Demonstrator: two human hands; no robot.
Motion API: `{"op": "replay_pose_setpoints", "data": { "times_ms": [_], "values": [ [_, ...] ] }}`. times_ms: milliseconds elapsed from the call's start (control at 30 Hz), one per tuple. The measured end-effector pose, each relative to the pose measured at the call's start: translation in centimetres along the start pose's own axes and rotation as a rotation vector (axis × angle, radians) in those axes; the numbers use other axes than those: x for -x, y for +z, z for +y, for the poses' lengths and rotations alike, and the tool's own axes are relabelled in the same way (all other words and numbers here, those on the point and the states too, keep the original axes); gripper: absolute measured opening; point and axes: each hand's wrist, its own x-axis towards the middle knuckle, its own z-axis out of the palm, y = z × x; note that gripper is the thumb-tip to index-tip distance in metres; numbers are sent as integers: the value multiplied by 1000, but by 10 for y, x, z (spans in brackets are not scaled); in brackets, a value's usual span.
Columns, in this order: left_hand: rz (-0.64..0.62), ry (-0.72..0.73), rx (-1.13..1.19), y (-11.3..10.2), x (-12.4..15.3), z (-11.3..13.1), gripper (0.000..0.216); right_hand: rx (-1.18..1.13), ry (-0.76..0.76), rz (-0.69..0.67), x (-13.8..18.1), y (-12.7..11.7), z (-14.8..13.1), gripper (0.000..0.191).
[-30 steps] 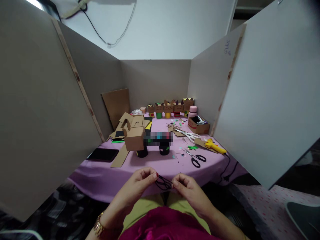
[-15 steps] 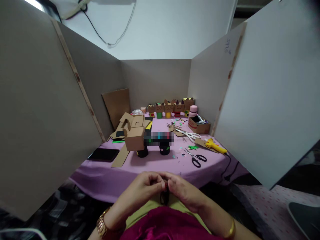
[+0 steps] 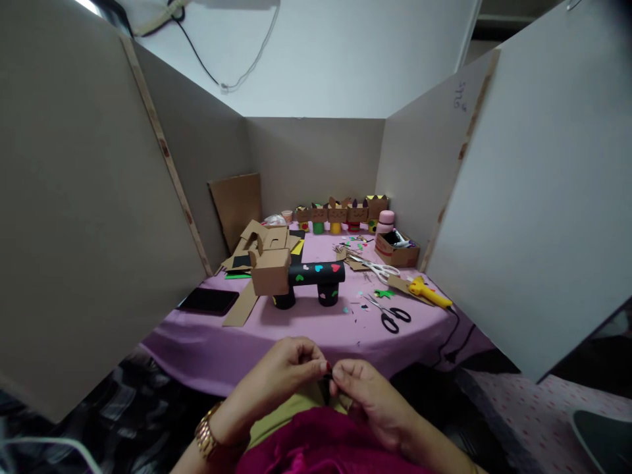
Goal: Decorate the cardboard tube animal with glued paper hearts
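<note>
Just in front of the table edge, above my lap, my left hand [image 3: 291,367] and my right hand [image 3: 365,392] meet fingertip to fingertip. Each is closed in a pinch on a small black piece [image 3: 328,376], mostly hidden by the fingers, so its kind cannot be made out. On the table beyond them stands a cardboard animal figure: a box head [image 3: 270,272], a black tube body [image 3: 316,272] with coloured paper hearts, and black legs [image 3: 328,294]. Black-handled scissors [image 3: 389,315] lie open to its right.
A yellow glue gun [image 3: 428,291] rests on cardboard at the right, its cord hanging off the edge. White scissors [image 3: 380,268] and a small carton [image 3: 396,250] lie behind. A dark tablet [image 3: 209,301] is at the left. Several cardboard-headed figures [image 3: 338,214] line the back.
My right hand has turned from flat, fingers stretched, to a pinch on the black piece. My left hand stays pinched. The view has shifted slightly.
</note>
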Motion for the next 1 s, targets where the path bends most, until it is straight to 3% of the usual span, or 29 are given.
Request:
{"op": "replay_pose_setpoints", "data": {
  "times_ms": [167,333,500,867,1000],
  "values": [
    [57,21,106,3,-7,1,24,-18,-96,79,-1,1,4,35],
    [166,4,546,24,-10,-8,26,-160,-155,167,-2,5,-1,36],
    [122,-51,855,50,-8,-25,35,-245,-142,134,-4,7,3,35],
    [176,-25,931,57,-11,-31,30,-97,-190,162,-9,12,13,38],
    [168,-31,910,55,-9,-27,32,163,-264,107,-5,4,8,38]
  ]
}}
